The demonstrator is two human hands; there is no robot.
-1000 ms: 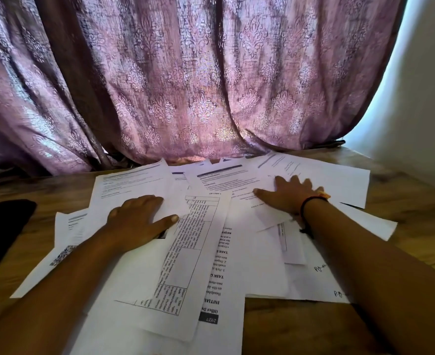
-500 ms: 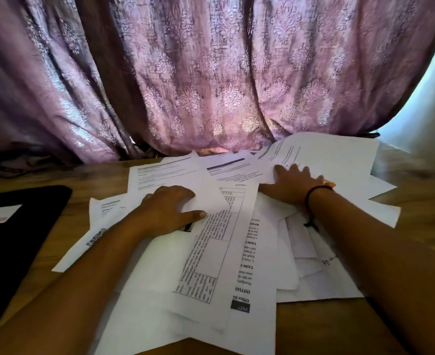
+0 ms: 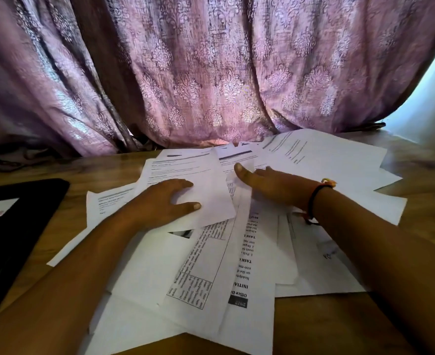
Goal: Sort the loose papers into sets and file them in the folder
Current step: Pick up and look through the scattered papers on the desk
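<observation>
The left hand (image 3: 160, 203) lies flat with fingers spread, pressing a printed sheet (image 3: 206, 180). The right hand (image 3: 272, 187) rests just beside it, thumb out; paper hides its fingers, so its grip cannot be told. The loose papers (image 3: 249, 252) sprawl under and around both hands on the wooden worktop (image 3: 313, 324) — the black folder (image 3: 32, 213) lies apart, far left.

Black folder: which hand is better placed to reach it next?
Probably left: the left hand rests on the loose papers nearer the black folder, while the right hand lies farther right.
</observation>
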